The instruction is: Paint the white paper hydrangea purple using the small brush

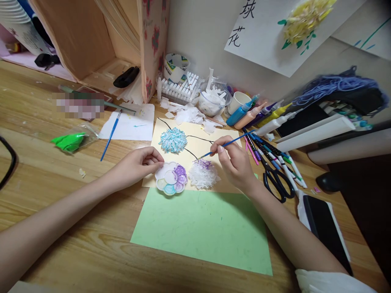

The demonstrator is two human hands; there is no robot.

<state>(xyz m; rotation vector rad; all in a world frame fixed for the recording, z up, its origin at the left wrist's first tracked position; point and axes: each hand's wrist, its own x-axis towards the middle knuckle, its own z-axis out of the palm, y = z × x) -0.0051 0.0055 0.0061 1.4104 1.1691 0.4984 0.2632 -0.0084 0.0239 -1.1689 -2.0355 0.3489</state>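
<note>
My right hand (233, 162) is closed around a thin blue paintbrush (233, 141). Its tip meets the upper edge of a white paper flower (203, 177), where purple paint marks the petals. My left hand (145, 162) pinches the rim of a flower-shaped paint palette (166, 173), whose wells hold purple, teal and pale yellow paint. Above the palette, a blue-and-white paper flower (173, 140) sits on a cream sheet (226, 185) with black drawn lines. Part of that sheet overlaps a green sheet (201, 228).
Scissors (277, 183) and several pens lie right of the sheets. Paint bottles (242, 112), a bowl of paper scraps (214, 99) and a tape roll (176, 67) stand at the back. Another blue brush (110, 136) and a green lump in plastic (70, 141) are at left.
</note>
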